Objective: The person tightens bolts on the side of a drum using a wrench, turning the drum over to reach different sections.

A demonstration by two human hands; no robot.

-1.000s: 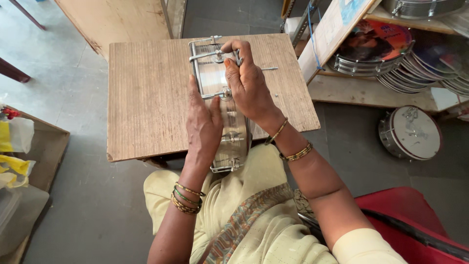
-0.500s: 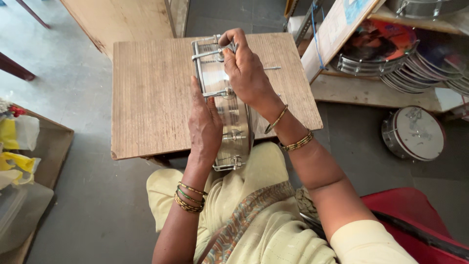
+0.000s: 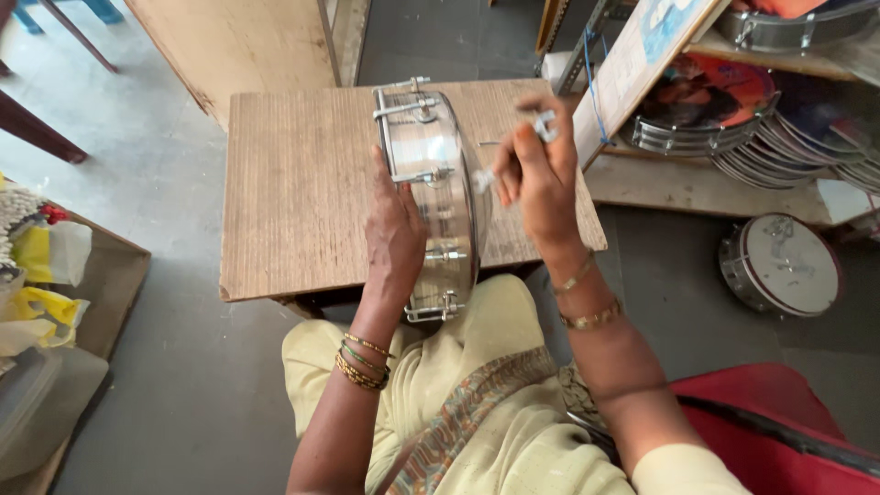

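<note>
A shiny metal drum shell (image 3: pixel 440 174) with tension rods stands on its edge on a low wooden table (image 3: pixel 293 192), leaning toward my lap. My left hand (image 3: pixel 394 234) rests flat against its left side and steadies it. My right hand (image 3: pixel 536 174) is lifted to the right of the drum, its fingers pinched on a small metal drum key (image 3: pixel 544 124). A thin metal rod (image 3: pixel 486 144) lies on the table just behind that hand.
A finished small drum (image 3: pixel 784 266) lies on the floor at the right. Stacked drum rims and picture discs (image 3: pixel 733 119) fill a shelf at the upper right. A board (image 3: pixel 632 64) leans against it. Bags and a box (image 3: pixel 46 293) sit at the left.
My right hand has come off the drum's top edge and moved right with the small key. The view has shifted a little, so the table sits further right.
</note>
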